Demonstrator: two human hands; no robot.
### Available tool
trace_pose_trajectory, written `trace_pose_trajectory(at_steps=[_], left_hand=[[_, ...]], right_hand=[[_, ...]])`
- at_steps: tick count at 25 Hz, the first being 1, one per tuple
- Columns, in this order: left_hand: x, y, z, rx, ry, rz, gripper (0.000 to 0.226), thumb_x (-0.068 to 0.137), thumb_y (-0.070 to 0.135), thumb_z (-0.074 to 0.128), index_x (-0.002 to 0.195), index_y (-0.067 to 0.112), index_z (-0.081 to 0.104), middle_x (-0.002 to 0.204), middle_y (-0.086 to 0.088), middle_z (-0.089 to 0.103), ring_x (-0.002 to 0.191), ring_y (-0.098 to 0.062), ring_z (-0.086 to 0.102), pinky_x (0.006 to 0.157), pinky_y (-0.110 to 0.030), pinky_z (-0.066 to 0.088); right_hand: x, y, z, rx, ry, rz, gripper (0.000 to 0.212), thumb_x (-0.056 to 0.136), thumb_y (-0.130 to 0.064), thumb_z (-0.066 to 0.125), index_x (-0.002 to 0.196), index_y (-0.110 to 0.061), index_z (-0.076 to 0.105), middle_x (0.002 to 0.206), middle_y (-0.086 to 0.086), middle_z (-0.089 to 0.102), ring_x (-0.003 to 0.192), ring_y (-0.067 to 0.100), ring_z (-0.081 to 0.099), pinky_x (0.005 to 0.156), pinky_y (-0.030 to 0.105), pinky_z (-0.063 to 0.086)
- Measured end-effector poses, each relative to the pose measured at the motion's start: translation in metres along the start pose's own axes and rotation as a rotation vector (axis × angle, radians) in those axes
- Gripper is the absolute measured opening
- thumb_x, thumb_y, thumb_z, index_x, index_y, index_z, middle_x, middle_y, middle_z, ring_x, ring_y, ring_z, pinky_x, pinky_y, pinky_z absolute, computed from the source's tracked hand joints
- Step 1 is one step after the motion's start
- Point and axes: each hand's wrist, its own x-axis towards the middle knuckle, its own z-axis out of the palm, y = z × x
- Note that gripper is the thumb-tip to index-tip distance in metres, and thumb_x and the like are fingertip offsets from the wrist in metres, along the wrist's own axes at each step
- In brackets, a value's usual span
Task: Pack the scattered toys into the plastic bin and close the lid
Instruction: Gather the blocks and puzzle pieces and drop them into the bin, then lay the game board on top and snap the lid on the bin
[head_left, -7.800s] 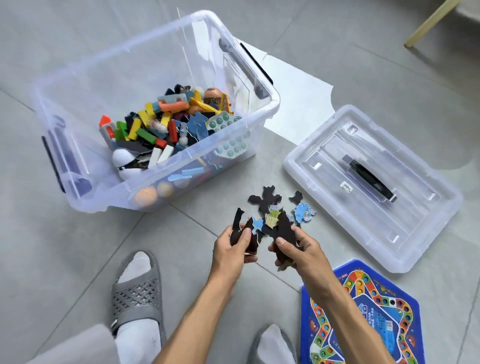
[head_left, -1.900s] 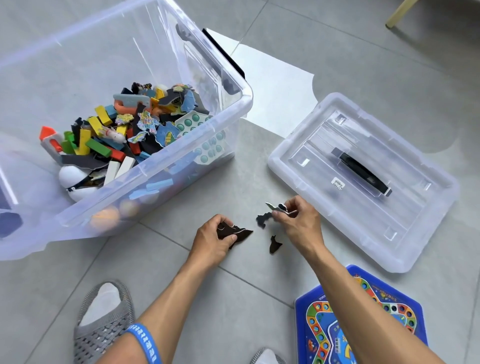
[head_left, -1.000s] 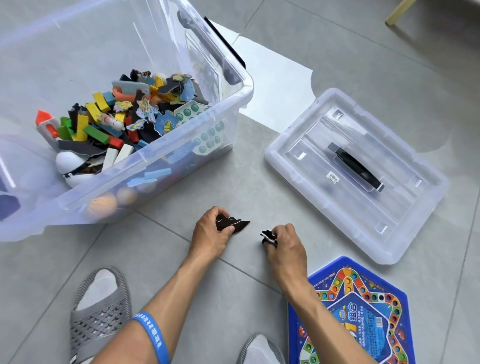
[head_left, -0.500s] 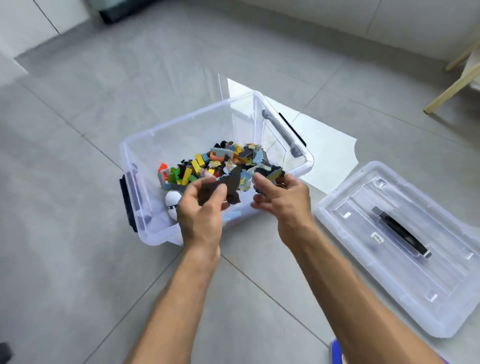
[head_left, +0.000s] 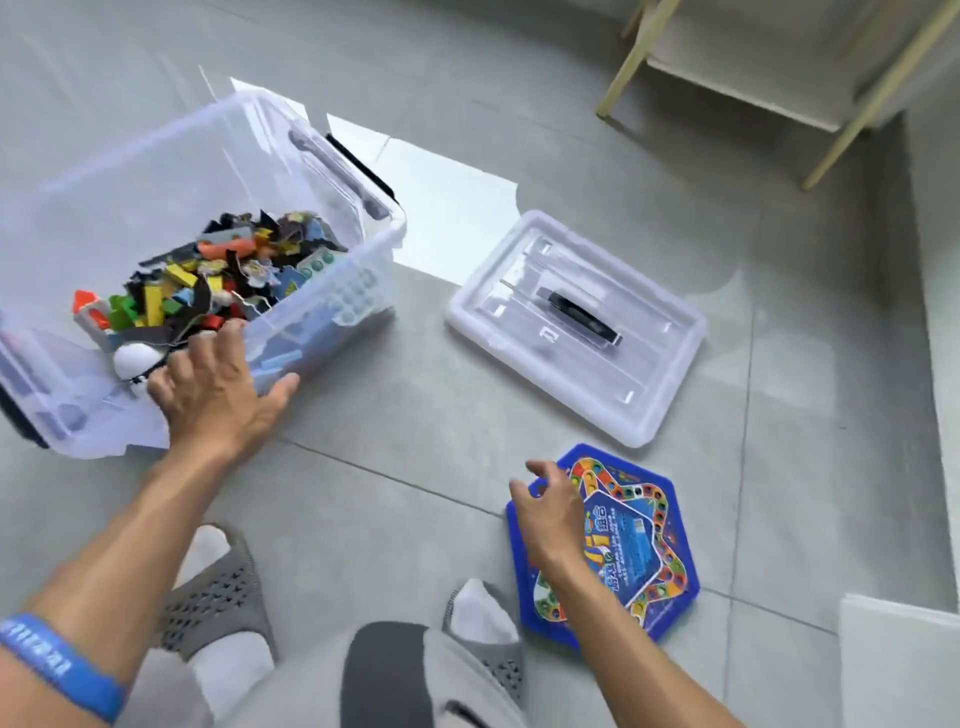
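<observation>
Toys (head_left: 218, 280) fill the clear plastic bin (head_left: 332, 291) on the grey tiled floor at the left of the scene: coloured blocks, dark puzzle pieces, a white ball and a card with rows of round dots pressed against the near wall. The bin stands open, with black latches at its left and far ends. Its lid (head_left: 576, 327) lies flat on the floor to the right, well apart from it, a black handle at its middle and a small white sticker beside that, too blurred to read. The left hand (head_left: 218, 384) rests over the bin's near rim, fingers spread and straight, gripping nothing. The right hand (head_left: 545, 506) lies on the left edge of a blue hexagonal game board (head_left: 623, 545) on the near floor, fingers loosely curled; whether they grip the edge cannot be told. The board bears a ring of coloured spots and yellow characters, illegible. A blue wristband (head_left: 57, 665) with white lettering, unreadable, circles the left forearm.
</observation>
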Motion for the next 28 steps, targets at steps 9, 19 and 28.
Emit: trace_pose_trajectory(at_steps=[9,19,28], left_hand=[[-0.054,0.065,0.033,-0.069,0.115,0.236,0.072,0.078,0.023,0.061,0.143,0.01,0.033,0.15,-0.018,0.03,0.138,-0.039,0.027,0.114,-0.054,0.015],[-0.149,0.136,0.152,-0.623,-1.097,-0.069,0.084,0.086,0.019,0.069,0.153,0.022,0.017,0.148,0.0,0.04,0.125,-0.011,0.048,0.096,-0.03,0.05],[-0.149,0.11,0.155,-0.916,-0.972,-0.345,0.034,0.086,0.01,0.069,0.116,0.02,0.054,0.116,-0.001,0.063,0.094,-0.004,0.066,0.065,-0.015,0.054]], right_hand=[[0.001,0.114,-0.044,-0.289,0.139,0.215,0.064,0.086,-0.03,0.068,0.142,-0.016,0.042,0.152,0.005,0.038,0.136,0.027,0.039,0.106,0.046,0.041],[0.031,0.192,-0.079,0.132,0.263,0.622,0.096,0.058,-0.04,0.091,0.136,-0.014,0.041,0.135,0.013,0.048,0.106,0.03,0.063,0.084,0.042,0.056],[0.045,0.153,-0.062,0.647,0.198,0.687,0.059,0.075,-0.01,0.081,0.123,-0.011,0.046,0.106,0.012,0.068,0.082,0.031,0.071,0.072,0.048,0.059]])
